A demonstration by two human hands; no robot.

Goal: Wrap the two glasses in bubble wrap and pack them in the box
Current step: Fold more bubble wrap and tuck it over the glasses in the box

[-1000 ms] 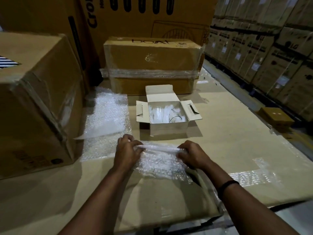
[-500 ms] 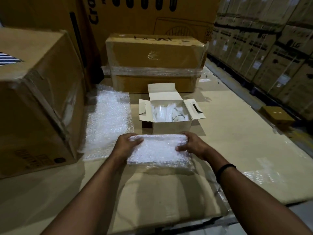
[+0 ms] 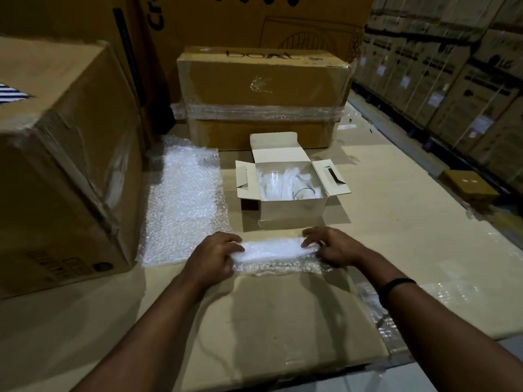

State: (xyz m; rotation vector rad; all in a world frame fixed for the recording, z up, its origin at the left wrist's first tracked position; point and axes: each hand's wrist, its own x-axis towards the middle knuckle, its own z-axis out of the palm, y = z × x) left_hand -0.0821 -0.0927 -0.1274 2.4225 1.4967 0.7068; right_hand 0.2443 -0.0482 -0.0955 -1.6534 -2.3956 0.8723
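Note:
A rolled bundle of bubble wrap lies across the cardboard work surface just in front of me. My left hand grips its left end and my right hand presses on its right end. Whatever is inside the roll is hidden. Beyond it stands a small white box with its flaps open. Inside the box I see a clear glass and white wrapping beside it.
A flat sheet of bubble wrap lies left of the white box. A big brown carton stands at the left and a long taped carton behind the box. Stacked cartons line the right. A small brown box sits at far right.
The bubble wrap has been rolled away from me into a tighter, narrower bundle, closer to the white box. Both hands moved forward with it.

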